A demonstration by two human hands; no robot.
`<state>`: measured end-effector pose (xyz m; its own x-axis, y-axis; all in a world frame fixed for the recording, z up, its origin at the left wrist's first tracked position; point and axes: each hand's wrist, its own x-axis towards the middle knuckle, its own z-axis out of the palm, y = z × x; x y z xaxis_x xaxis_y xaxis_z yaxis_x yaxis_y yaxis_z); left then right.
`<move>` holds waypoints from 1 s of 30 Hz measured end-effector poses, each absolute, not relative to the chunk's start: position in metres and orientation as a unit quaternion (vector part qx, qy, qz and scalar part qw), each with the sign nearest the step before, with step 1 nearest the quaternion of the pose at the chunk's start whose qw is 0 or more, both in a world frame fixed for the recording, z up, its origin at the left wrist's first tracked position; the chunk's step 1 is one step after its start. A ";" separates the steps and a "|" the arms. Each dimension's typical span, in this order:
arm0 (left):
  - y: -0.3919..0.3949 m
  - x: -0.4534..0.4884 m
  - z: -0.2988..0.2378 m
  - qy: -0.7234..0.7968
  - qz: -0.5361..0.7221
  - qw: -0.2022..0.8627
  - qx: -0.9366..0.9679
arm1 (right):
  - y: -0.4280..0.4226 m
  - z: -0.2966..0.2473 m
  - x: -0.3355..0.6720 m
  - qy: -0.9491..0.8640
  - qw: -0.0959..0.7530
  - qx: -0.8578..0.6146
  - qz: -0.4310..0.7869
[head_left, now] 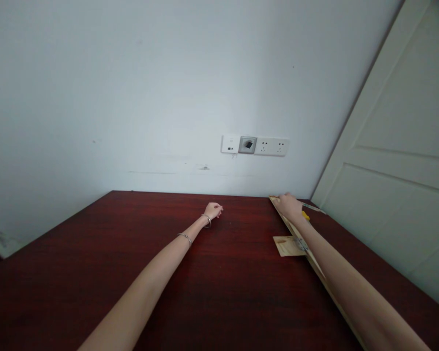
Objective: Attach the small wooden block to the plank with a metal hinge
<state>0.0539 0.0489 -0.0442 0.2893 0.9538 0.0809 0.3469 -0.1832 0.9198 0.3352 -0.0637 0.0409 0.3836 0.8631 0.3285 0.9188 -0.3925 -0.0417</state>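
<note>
Fingers of my right hand (289, 205) cover the far strip (287, 223) end, hold unclear; my left hand (212, 210) curls inward, seemingly empty. Strip looks light, stiff: pinch its edges.

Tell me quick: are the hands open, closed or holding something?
Left hand: loosely closed, nothing visible in it.
Right hand: on the long pale strip; grip can't be told.

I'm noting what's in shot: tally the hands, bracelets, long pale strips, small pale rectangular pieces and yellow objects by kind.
Hands: 2 (left hand, right hand)
Bracelets: 2 (wrist bracelet, forearm bracelet)
Long pale strip: 1
Small pale rectangular piece: 1
Yellow object, partly hidden: 1
Total: 7
</note>
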 end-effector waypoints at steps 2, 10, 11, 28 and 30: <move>0.045 0.050 -0.039 0.468 0.344 0.416 0.700 | -0.059 0.043 0.303 -0.573 0.116 -0.802 -0.127; 0.033 0.011 -0.017 0.452 0.303 0.298 0.784 | -0.056 0.026 0.181 -0.663 0.143 -0.730 -0.087; 0.031 0.005 -0.015 0.452 0.299 0.276 0.794 | -0.056 0.023 0.169 -0.671 0.145 -0.723 -0.081; -0.001 -0.027 -0.054 0.481 0.114 0.089 0.864 | -0.076 -0.037 0.117 -0.751 0.170 -0.638 -0.019; -0.001 -0.029 -0.054 0.483 0.107 0.088 0.865 | -0.076 -0.040 0.117 -0.754 0.173 -0.634 -0.019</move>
